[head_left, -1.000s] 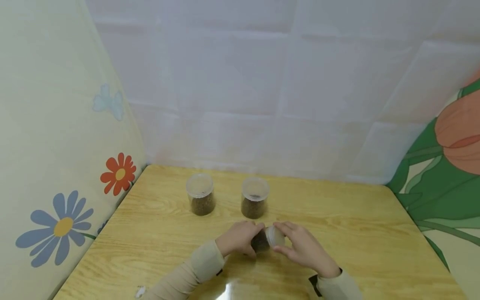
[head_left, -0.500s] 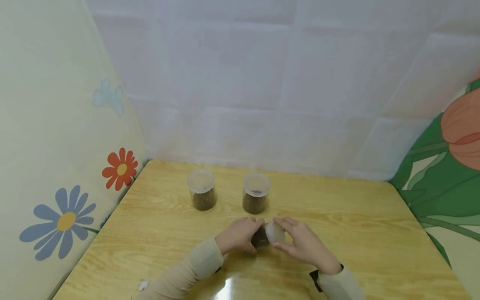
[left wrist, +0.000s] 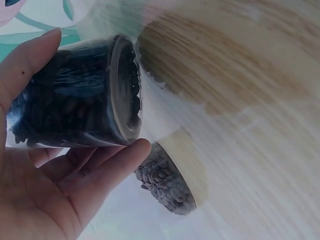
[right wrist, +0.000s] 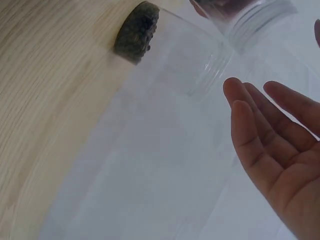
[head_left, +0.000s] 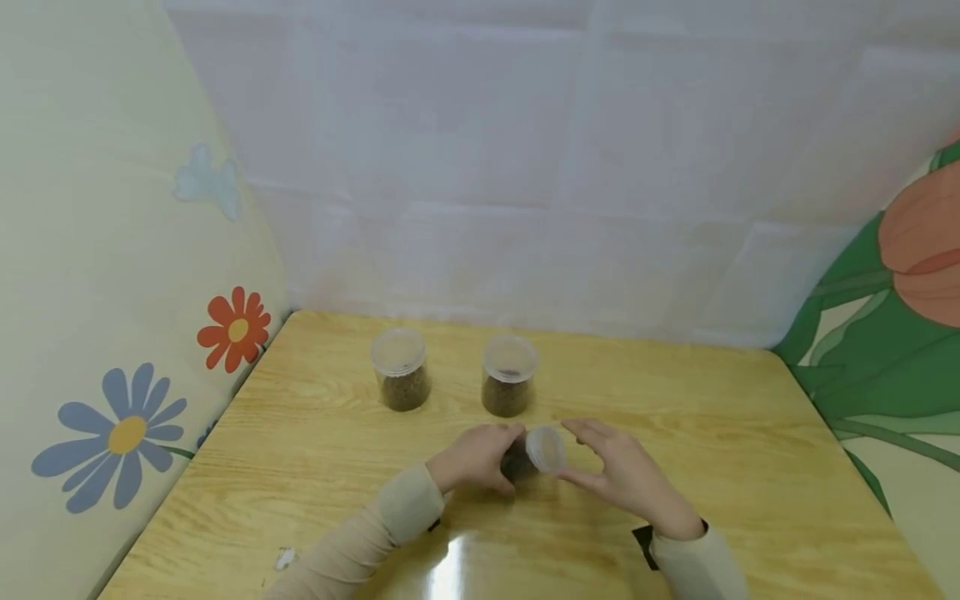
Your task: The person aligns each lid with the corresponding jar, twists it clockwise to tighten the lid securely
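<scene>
My left hand (head_left: pixel 480 457) grips a clear jar of dark beans (left wrist: pixel 70 100) near the middle of the table. The jar lies tilted over, its pale ridged top (head_left: pixel 547 450) facing right. In the left wrist view, thumb and fingers wrap round the jar from either side, and its base points away from the palm. My right hand (head_left: pixel 626 471) is just right of the top, fingers spread and relaxed, holding nothing. In the right wrist view a gap separates the fingers (right wrist: pixel 245 125) from the jar's ridged top (right wrist: pixel 262 22); whether the thumb touches it I cannot tell.
Two similar clear jars, one at left (head_left: pixel 401 371) and one nearer the middle (head_left: pixel 508 377), stand upright on the wooden table (head_left: pixel 712 433), partly filled with dark contents. A white sheet (head_left: pixel 487 167) hangs behind. A small white patch (head_left: pixel 285 558) lies at front left.
My right hand has drawn back to the right from the jar's top, its fingers spreading apart. The left hand keeps its grip. The head view has shifted slightly.
</scene>
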Motion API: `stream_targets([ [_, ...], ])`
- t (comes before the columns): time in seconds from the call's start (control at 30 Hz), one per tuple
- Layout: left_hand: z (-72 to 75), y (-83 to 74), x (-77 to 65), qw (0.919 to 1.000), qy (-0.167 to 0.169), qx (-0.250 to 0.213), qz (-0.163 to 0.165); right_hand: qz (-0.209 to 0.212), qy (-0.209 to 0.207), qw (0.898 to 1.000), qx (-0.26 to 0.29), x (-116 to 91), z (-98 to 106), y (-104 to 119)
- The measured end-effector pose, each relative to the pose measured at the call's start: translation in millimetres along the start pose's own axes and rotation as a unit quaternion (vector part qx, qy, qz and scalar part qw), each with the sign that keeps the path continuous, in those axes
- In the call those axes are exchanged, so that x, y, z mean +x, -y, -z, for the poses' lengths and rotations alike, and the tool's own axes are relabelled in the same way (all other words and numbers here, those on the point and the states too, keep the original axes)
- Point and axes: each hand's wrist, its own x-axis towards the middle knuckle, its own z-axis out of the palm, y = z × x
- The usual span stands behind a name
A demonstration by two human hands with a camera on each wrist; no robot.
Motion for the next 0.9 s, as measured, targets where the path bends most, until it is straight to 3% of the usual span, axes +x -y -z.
stream_targets([
  [0.4, -3.5, 6.0, -3.0, 0.9992, -0.011, -0.03, 0.022, -0.037, -0.028, 0.999, -0.021, -13, 13, -8],
  [0.67, -9.5, 12.1, -5.4, 0.9894, -0.042, -0.138, 0.015, -0.102, -0.023, 0.994, -0.02, -24, 22, -17],
  [0.9, -19.0, 16.6, -0.5, 0.9812, -0.08, -0.175, 0.002, -0.119, -0.03, 0.992, -0.031, -33, 30, -24],
])
